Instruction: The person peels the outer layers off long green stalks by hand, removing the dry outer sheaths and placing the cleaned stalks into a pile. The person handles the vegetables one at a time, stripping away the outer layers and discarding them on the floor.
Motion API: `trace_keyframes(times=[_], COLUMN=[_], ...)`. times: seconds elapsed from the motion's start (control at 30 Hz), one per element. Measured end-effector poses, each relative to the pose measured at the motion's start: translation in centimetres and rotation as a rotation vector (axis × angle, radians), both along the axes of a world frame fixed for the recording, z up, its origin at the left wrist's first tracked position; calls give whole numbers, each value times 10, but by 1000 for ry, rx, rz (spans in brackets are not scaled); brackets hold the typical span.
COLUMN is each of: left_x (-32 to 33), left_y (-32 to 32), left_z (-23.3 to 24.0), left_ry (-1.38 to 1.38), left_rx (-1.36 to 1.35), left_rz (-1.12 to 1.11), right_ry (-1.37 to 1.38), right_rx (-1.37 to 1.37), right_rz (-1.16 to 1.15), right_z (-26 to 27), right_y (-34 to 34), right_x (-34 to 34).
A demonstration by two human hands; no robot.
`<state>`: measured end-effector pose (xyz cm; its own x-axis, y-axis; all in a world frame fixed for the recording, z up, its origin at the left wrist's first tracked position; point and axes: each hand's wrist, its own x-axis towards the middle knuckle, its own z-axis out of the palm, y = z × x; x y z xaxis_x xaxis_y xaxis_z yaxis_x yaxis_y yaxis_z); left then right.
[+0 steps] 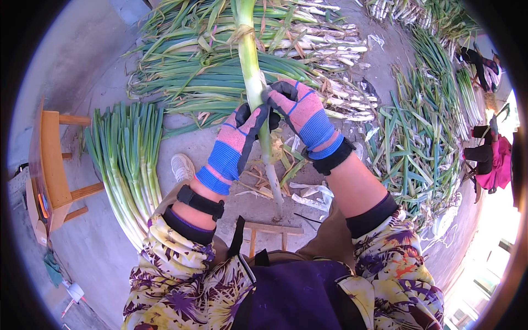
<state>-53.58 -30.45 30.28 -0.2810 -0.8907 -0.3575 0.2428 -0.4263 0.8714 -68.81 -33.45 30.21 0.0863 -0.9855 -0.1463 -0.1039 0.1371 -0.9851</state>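
Observation:
A long, thick green onion [252, 70] stands roughly upright before me, its leafy end towards the top and its thin white root end hanging down over the floor. My left hand [244, 130], in a pink, blue and dark-palmed work glove, is wrapped around the pale shaft. My right hand [296, 98], gloved alike, pinches at the shaft's right side just above the left hand, where a bit of skin stands out. Its fingertips partly hide what they hold. Behind the hands lies a broad pile of untrimmed green onions [198, 82], with withered leaves and dirty roots.
At left, a bundle of cleaned green onions [132, 156] leans beside my leg, near a wooden stool [55, 156] on its side. Peeled skins [313, 196] litter the concrete floor. A low wooden frame [274, 228] stands between my legs. Leaf scraps [416, 152] and two people [497, 161] are at right.

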Motion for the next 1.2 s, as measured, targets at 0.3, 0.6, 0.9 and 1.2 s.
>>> trace_keyframes(times=[0.3,0.6,0.9,1.2], left_x=[-7,-1,-8,4], left_y=[2,-3,5,1], left_z=[7,5,15,12], left_ry=[78,-21,-105,-108], left_rx=[18,-73,-8,-37], left_rz=[104,-52,-65,-133], right_ry=[-145,50,605,-354], right_rx=[-32,-33,-645,-175], right_rz=[-205,-67,-145,-480], right_z=[-8,1,6,4], right_y=[5,5,4,-15], right_x=[2,-4,-15,-48])
